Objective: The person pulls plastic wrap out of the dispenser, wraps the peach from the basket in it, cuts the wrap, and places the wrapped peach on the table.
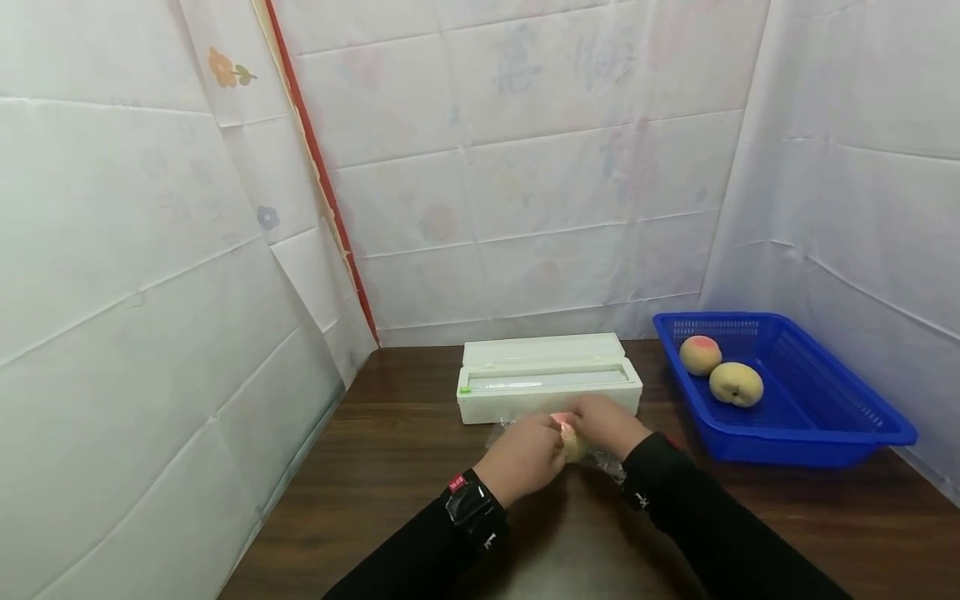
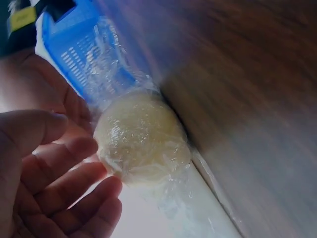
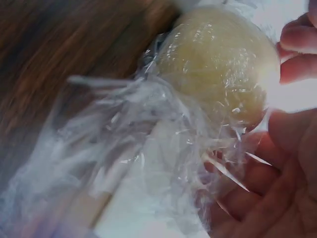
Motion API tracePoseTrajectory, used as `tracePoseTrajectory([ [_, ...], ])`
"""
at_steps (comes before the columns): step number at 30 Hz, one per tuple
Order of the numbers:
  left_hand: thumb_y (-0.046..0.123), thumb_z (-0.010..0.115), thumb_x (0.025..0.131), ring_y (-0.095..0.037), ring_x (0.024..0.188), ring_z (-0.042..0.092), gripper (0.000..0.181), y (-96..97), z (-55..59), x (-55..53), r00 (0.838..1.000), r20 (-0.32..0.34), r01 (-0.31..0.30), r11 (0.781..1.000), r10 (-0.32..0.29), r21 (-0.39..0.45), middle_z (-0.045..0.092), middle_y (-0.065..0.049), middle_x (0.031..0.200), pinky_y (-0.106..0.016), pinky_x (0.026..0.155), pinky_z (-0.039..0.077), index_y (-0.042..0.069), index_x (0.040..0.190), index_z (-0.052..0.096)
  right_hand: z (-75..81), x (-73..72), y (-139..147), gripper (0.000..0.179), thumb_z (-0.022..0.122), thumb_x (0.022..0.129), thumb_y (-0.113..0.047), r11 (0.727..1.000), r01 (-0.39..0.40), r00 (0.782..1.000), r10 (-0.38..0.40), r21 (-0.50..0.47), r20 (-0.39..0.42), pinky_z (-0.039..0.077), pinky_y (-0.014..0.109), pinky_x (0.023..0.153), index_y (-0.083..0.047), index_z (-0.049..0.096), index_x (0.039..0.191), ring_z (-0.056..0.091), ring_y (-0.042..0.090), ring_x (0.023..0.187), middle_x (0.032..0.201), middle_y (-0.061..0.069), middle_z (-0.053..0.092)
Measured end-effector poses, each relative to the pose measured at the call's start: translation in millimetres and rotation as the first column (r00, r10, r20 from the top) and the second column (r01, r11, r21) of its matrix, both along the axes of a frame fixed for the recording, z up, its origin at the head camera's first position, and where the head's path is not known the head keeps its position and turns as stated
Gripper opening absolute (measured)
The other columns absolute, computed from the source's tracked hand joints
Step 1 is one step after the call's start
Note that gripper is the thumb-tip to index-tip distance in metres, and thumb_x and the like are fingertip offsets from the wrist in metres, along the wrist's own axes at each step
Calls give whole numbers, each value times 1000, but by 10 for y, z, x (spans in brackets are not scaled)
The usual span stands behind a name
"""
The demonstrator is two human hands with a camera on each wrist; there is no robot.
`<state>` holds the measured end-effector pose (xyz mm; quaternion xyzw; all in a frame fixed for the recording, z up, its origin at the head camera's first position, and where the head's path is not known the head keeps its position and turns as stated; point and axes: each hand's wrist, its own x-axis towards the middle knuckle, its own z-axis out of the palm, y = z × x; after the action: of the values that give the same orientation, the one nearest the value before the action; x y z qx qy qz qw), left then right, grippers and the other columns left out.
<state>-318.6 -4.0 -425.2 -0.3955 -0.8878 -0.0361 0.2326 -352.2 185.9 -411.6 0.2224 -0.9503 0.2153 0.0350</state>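
Note:
A pale yellow peach [image 1: 572, 443] with a pink top sits between my two hands, with clear cling film [image 3: 148, 114] around it. My left hand [image 1: 525, 457] holds the peach from the left, and its curved fingertips reach the wrapped side in the left wrist view. From the other side, my right hand [image 1: 609, 425] pinches the film close against the fruit. Loose film bunches and stretches in strands beside the right fingers [image 3: 252, 198]. Just behind the hands stands a white cling film box [image 1: 551, 408] with its lid [image 1: 543, 348] raised.
At the right, a blue plastic basket [image 1: 810, 433] holds two more peaches [image 1: 737, 384] near its left end. A brown wooden table [image 1: 360, 475] carries everything. White patterned sheeting [image 1: 525, 183] hangs behind and along both sides.

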Motion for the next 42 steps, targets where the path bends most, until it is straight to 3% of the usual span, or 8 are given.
tracePoseTrajectory([
  [5, 23, 67, 101, -1, 63, 46, 34, -78, 41, -15, 994, 100, 29, 999, -32, 35, 56, 14, 69, -18, 62, 43, 21, 67, 69, 51, 109, -63, 44, 60, 108, -11, 996, -41, 994, 49, 81, -93, 57, 50, 94, 1, 57, 150, 68, 37, 114, 129, 22, 69],
  [10, 27, 70, 100, -4, 60, 43, 39, -150, 36, 60, 994, 110, -19, 1000, 16, 25, 46, 13, 61, -23, 62, 43, 21, 62, 63, 4, 133, -109, 32, 72, 100, -8, 979, -151, 981, 166, 139, -103, 45, 40, 74, -5, 68, 131, 59, 24, 87, 102, 10, 67],
  [22, 32, 73, 97, -7, 68, 62, 35, -152, -25, 140, 998, 43, -56, 998, 55, 23, 60, 16, 64, -29, 67, 54, 25, 64, 63, -201, 140, -120, 39, 91, 85, -20, 991, -110, 958, 127, 82, -256, 52, 41, 81, -11, 71, 117, 65, 23, 96, 103, 4, 70],
  [30, 26, 70, 101, -7, 83, 71, 19, -247, 116, 168, 999, 37, -45, 964, 36, 262, 77, 9, 85, -26, 78, 58, 21, 85, 80, -137, 178, -38, 53, 83, 92, -20, 983, -32, 996, 16, -183, -87, 54, 37, 77, 0, 65, 137, 66, 25, 99, 118, 15, 70],
  [34, 23, 67, 104, -11, 94, 76, 17, -342, 177, 132, 995, 64, -100, 856, 78, 508, 80, 3, 101, -30, 83, 62, 17, 103, 83, -39, 207, 31, 61, 74, 100, -26, 829, 36, 987, 57, -558, 148, 56, 31, 83, 0, 52, 151, 66, 22, 109, 137, 21, 65],
  [37, 31, 61, 108, -16, 98, 75, 27, -369, 200, 97, 975, 221, -171, 758, 37, 630, 78, -3, 114, -32, 82, 61, 15, 123, 77, -20, 228, 67, 64, 60, 109, -25, 570, 84, 938, 232, -818, 258, 54, 26, 96, 2, 35, 161, 63, 15, 121, 148, 17, 57],
  [39, 40, 57, 109, -19, 102, 74, 41, -352, 205, 81, 930, 364, -223, 710, -51, 668, 74, -8, 127, -35, 84, 61, 16, 140, 68, -31, 243, 68, 60, 50, 113, -23, 392, 123, 891, 362, -912, 275, 53, 24, 100, 3, 28, 163, 62, 11, 122, 146, 9, 57],
  [42, 51, 52, 110, -23, 114, 70, 57, -282, 206, 55, 813, 529, -261, 658, -244, 706, 66, -14, 141, -38, 92, 59, 18, 156, 50, -74, 261, 45, 56, 38, 116, -21, 255, 129, 836, 491, -958, 244, 52, 23, 104, 3, 20, 164, 61, 6, 123, 137, -3, 60],
])
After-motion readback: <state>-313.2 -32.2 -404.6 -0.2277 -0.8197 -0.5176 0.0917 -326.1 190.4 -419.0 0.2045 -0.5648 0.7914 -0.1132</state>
